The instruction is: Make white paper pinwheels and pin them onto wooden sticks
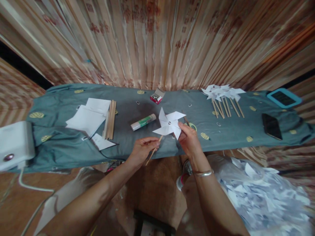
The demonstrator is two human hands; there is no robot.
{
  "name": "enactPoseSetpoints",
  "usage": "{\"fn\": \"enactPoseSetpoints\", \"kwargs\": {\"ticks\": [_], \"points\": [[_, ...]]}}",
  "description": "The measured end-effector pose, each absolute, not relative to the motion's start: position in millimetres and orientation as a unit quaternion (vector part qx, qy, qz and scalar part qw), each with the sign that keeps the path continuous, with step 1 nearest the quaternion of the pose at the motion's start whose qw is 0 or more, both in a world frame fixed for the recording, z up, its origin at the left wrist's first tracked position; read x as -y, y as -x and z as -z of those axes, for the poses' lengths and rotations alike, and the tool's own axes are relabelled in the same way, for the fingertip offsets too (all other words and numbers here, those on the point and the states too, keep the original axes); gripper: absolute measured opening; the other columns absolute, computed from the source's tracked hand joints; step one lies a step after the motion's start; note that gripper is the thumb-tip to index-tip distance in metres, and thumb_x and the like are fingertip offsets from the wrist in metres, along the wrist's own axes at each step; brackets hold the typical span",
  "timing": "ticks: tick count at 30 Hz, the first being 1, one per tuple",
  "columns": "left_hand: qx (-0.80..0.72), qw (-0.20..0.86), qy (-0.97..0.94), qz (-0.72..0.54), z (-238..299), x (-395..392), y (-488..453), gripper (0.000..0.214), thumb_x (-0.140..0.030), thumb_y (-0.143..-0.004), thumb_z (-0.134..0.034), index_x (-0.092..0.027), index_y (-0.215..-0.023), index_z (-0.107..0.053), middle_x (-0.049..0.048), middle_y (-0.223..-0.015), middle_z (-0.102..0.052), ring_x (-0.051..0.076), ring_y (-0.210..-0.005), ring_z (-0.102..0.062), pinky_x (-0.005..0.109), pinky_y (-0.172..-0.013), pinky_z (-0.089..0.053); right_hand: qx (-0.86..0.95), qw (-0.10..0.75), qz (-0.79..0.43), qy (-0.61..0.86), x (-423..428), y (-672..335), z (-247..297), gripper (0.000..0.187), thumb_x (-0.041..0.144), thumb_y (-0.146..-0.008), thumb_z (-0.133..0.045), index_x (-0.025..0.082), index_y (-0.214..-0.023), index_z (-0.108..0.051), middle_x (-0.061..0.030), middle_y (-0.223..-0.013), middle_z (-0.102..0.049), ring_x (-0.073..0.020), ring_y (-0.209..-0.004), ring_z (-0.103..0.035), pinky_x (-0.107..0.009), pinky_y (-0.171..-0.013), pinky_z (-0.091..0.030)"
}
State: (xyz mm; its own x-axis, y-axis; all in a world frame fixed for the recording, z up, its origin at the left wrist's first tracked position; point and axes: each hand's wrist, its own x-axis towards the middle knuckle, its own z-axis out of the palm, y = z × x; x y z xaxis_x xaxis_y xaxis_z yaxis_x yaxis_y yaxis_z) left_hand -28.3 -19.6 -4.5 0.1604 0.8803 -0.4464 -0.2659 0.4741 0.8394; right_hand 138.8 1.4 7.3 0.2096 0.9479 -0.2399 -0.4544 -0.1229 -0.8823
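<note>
Over the front of the cloth-covered table, a white paper pinwheel [172,119] with a shiny pin at its centre is held up on a wooden stick. My left hand [145,148] is closed, its thumb and fingers pinching the stick [154,150] below the paper blades. At the pinwheel's right side, my right hand [188,137] grips the lower right blade between thumb and fingers. Behind the left hand lies a glue stick [143,122] with a green label. A small red box [157,96] stands open farther back with metal pins inside. Green-handled scissors [192,126] are partly hidden behind the right hand.
White paper sheets [90,114] and several wooden sticks [112,119] lie at left, near a white device [16,144] with a cable. Finished pinwheels [222,92], a blue-framed device [284,97] and a phone [271,126] are at right. A bag of paper pieces [265,196] sits below.
</note>
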Motion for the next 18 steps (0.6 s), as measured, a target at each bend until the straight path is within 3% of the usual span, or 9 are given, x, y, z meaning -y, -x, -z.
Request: {"fn": "enactPoseSetpoints", "kwargs": {"ticks": [7,18], "points": [[-0.499,0.698,-0.305,-0.413,6.7,18.7,26.3,0.031,-0.033,-0.049,-0.088,-0.016,-0.072,-0.078,0.0019,-0.061,-0.068,0.011,-0.059,-0.057,0.024,-0.063,-0.046,0.252,0.612,-0.579,0.476,-1.5,-141.0,-6.4,0.021,0.040,-0.060,-0.080,0.022,-0.065,-0.070,0.0004,-0.064,-0.073,-0.0221,-0.081,-0.071,-0.034,-0.073,-0.055],[-0.498,0.705,-0.287,-0.416,3.5,17.8,22.5,0.035,-0.035,-0.044,-0.091,-0.017,-0.070,-0.078,0.0016,-0.062,-0.070,0.010,-0.060,-0.058,0.022,-0.064,-0.047,0.235,0.615,-0.579,0.481,0.3,-142.7,-8.7,0.018,0.037,-0.060,-0.080,0.023,-0.066,-0.071,-0.0013,-0.070,-0.075,-0.0223,-0.076,-0.070,-0.034,-0.067,-0.056]]}}
